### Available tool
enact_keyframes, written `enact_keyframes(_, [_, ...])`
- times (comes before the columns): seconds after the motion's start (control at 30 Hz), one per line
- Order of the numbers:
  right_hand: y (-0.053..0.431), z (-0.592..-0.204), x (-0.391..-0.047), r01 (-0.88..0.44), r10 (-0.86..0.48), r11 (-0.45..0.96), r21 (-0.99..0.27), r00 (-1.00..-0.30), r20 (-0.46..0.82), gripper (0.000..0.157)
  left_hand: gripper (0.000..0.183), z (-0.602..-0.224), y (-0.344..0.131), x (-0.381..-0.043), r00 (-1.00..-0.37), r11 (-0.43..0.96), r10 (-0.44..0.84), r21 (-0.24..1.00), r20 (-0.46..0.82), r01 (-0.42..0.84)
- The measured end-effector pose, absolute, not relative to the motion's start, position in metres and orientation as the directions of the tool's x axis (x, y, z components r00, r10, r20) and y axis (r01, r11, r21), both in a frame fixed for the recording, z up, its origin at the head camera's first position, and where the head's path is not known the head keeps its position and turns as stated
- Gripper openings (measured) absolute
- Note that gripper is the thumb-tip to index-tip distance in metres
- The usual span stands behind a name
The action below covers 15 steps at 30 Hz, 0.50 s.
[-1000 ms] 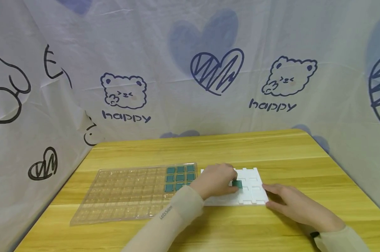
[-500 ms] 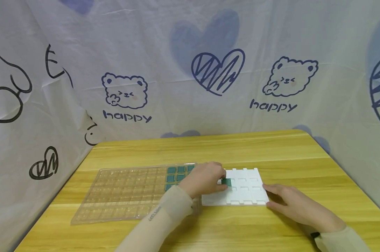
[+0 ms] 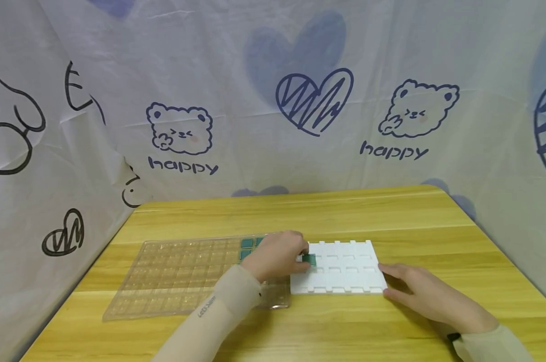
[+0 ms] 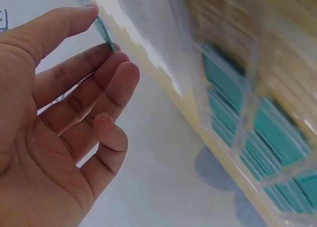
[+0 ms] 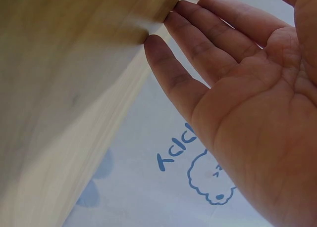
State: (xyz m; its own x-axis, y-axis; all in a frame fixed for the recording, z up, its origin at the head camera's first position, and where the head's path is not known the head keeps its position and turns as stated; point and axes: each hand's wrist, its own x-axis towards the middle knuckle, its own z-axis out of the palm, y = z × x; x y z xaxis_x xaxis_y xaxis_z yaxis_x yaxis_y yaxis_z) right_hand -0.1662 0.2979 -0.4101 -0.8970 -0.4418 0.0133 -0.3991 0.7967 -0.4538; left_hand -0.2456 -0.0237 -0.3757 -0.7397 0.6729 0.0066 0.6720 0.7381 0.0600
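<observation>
In the head view my left hand (image 3: 273,256) pinches a thin green square piece (image 3: 309,259) between thumb and fingertips, over the left end of the white slotted tray (image 3: 347,271). The left wrist view shows that piece (image 4: 105,34) nearly edge-on, with fine lines across it. My right hand (image 3: 429,296) rests beside the white tray, its fingertips touching the right edge; in the right wrist view the fingers (image 5: 173,73) lie fairly straight. A clear plastic tray (image 3: 178,274) with many pockets holds several green squares (image 3: 247,243), partly hidden behind my left hand.
The two trays lie side by side on a wooden table (image 3: 345,327). A pale printed cloth (image 3: 255,110) hangs behind the table and along its sides.
My left hand has moved leftward with the green piece, from the middle of the white tray to its left end, uncovering more slots. The right hand has stayed in place.
</observation>
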Motion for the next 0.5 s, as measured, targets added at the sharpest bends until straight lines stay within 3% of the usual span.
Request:
enact_keyframes(0.27, [0.298,-0.411,-0.164,-0.383,-0.435,0.797,-0.467,-0.900,-0.005,0.056,0.020,-0.378,-0.037,-0.246,-0.751,0.747,0.660,0.092,0.012,0.658])
enact_keyframes(0.5, [0.298,-0.409,-0.165,-0.382,-0.430,0.803,-0.457,-0.903,0.000,0.056,0.018,-0.379,-0.046,-0.246,-0.740,0.739,0.672,0.046,0.033,0.672])
